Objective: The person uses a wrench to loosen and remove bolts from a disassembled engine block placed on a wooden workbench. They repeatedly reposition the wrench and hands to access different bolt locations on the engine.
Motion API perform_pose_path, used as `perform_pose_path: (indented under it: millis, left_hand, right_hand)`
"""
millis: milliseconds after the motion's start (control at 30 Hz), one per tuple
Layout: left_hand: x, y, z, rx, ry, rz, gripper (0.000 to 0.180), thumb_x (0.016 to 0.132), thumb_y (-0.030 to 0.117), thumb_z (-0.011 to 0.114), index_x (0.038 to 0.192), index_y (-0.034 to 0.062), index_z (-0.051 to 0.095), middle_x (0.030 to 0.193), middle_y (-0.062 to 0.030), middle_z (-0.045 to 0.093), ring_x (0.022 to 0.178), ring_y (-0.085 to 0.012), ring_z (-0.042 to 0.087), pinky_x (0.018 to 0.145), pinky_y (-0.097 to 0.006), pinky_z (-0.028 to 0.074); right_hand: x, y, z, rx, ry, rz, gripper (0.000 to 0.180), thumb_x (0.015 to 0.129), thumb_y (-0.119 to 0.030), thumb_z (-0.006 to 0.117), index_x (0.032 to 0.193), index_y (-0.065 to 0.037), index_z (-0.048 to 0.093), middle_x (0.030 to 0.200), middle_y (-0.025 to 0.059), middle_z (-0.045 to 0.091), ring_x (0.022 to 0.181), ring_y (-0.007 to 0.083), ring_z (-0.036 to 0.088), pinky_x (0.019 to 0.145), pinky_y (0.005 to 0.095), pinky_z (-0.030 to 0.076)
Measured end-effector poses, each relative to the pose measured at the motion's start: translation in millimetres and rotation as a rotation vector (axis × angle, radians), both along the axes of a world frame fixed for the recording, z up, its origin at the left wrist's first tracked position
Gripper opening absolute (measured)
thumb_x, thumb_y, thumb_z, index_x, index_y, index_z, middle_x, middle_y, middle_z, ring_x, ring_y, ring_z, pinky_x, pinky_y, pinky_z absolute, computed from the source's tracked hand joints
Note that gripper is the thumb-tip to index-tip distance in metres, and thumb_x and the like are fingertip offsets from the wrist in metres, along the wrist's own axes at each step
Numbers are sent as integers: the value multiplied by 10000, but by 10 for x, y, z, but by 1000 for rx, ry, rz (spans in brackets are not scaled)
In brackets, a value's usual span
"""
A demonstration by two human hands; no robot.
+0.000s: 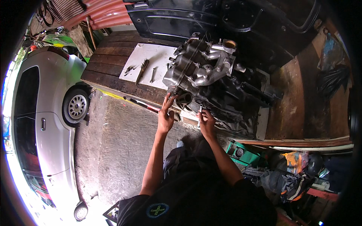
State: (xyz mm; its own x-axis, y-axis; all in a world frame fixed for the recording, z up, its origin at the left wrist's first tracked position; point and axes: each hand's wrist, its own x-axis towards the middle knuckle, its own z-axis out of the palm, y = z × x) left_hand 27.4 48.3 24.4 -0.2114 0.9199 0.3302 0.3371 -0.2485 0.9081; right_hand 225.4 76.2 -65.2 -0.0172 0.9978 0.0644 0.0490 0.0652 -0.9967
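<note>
A dirty engine assembly (181,71) with a silver intake manifold (217,73) rests on the wooden bench in front of me. My left hand (165,115) has its fingers stretched out, the tips at the engine's near left corner beside a dark round tube (184,98). Just right of that tube, my right hand (207,121) is closed round a small silver wrench (200,109), which points up toward the engine. Left of the engine, a brush (143,70) and another wrench (152,75) lie on a white board (137,54).
Black vehicle panels (173,24) stand behind the wooden bench (105,56). A silver car (52,113) is parked at the left. To the lower right are a green case (243,153) and a cluttered pile of bags (294,165). A black plastic bag (333,81) hangs at the right.
</note>
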Motion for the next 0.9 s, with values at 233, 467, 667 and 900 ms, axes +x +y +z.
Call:
perform_pose_path:
  millis: [233, 467, 667, 900]
  left_hand:
    - [-15, -5, 48, -7, 38, -3, 763, 604, -158, 361, 1309, 63, 550, 1451, -214, 407, 1397, -331, 310, 1087, -361, 333]
    - [-17, -14, 83, -14, 52, -6, 756, 611, -149, 359, 1308, 69, 554, 1454, -217, 403, 1395, -322, 320, 1047, -346, 372]
    - [-52, -7, 45, -13, 57, -16, 752, 619, -145, 362, 1308, 84, 558, 1468, -216, 384, 1391, -327, 327, 1036, -339, 377]
    - [-51, -25, -29, -27, -21, -4, 736, 629, -144, 378, 1307, 80, 556, 1458, -200, 405, 1381, -329, 343, 1040, -343, 379]
  right_hand:
    - [-98, 27, -117, -6, 92, -15, 148, 927, -72, 602, 1035, 30, 599, 940, 100, 677, 873, 192, 693, 763, 282, 537]
    - [-105, 89, -219, -66, 239, 4, 134, 941, -85, 589, 1024, 20, 592, 951, 93, 678, 868, 156, 669, 770, 249, 505]
    - [-202, 201, -337, 46, 272, 7, 127, 917, -54, 599, 1014, 26, 615, 944, 115, 695, 864, 187, 676, 811, 289, 514]
    - [276, -4, 209, 135, -652, -152, 150, 838, -149, 681, 942, -42, 686, 850, 156, 689, 745, 314, 665, 677, 386, 514]
